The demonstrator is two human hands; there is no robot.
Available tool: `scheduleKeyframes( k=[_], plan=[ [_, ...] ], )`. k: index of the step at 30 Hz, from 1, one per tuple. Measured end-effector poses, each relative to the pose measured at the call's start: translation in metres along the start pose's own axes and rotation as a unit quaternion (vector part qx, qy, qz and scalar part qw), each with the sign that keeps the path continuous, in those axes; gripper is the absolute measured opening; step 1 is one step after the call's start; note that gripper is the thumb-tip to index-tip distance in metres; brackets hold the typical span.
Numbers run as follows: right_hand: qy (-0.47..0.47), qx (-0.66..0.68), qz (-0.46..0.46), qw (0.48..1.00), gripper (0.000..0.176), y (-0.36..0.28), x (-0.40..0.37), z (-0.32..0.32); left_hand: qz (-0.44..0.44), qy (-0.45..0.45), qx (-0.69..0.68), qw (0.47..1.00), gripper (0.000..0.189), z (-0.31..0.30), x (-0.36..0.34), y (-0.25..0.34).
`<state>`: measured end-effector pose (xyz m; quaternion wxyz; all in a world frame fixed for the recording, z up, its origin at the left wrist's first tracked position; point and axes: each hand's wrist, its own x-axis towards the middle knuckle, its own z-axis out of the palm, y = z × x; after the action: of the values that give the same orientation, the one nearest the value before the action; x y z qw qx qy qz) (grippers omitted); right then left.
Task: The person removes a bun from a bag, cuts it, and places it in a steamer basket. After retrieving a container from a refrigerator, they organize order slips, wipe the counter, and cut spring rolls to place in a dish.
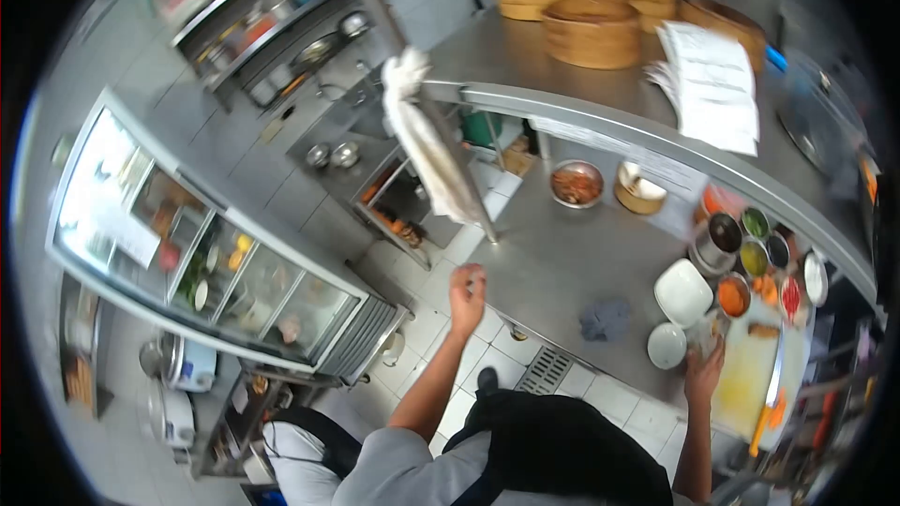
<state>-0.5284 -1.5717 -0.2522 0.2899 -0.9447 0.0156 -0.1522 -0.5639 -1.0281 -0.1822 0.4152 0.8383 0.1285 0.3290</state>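
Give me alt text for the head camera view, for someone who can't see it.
A person stands at a steel kitchen counter, left hand raised near its edge, right hand by a yellow cutting board beside white bowls and sauce pots. Bamboo steamers are stacked on the shelf above.

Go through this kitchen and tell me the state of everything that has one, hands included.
Left hand, raised, fingers curled, nothing visible in it.
Right hand, at the cutting board, grip unclear.
Metal bowl, filled with reddish food.
Sauce pots, uncovered, filled.
White bowl, empty.
Steamer, lidded.
Grey cloth, crumpled.
Towel, hanging.
Fridge, doors shut, lit.
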Motion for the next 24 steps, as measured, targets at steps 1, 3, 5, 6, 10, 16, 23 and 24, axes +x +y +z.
scheduleKeyframes(
  k=[1,3,5,6,10,16,23,24],
  plan=[
    [-0.006,0.020,0.016,1.000,0.078,-0.013,0.002,-0.011,-0.047,0.062,-0.025,0.997,0.019,-0.025,0.014,-0.008],
    [0.018,0.006,-0.004,1.000,0.076,-0.008,0.006,-0.009,-0.046,0.142,-0.001,0.989,0.020,-0.074,0.037,-0.025],
    [0.019,-0.137,0.005,0.990,0.072,0.019,0.012,0.000,-0.064,0.211,0.013,0.975,0.019,-0.130,0.051,-0.019],
    [-0.016,-0.198,0.053,0.979,0.070,0.015,0.016,-0.005,-0.032,0.266,-0.003,0.963,0.019,-0.158,0.061,-0.030],
    [0.100,-0.281,0.031,0.954,0.069,0.060,0.034,0.017,0.041,0.473,0.156,0.866,0.028,-0.322,0.121,-0.067],
    [0.170,-0.158,-0.065,0.970,0.054,-0.030,0.048,-0.026,0.090,0.531,0.290,0.791,0.058,-0.547,0.264,-0.057],
    [-0.129,0.093,-0.119,0.980,0.028,-0.244,-0.014,0.062,-0.002,0.560,0.397,0.727,0.025,-0.558,0.355,-0.067],
    [-0.179,0.059,-0.122,0.975,0.020,-0.304,-0.030,0.062,0.023,0.564,0.384,0.731,0.021,-0.557,0.356,-0.066]
  ],
)
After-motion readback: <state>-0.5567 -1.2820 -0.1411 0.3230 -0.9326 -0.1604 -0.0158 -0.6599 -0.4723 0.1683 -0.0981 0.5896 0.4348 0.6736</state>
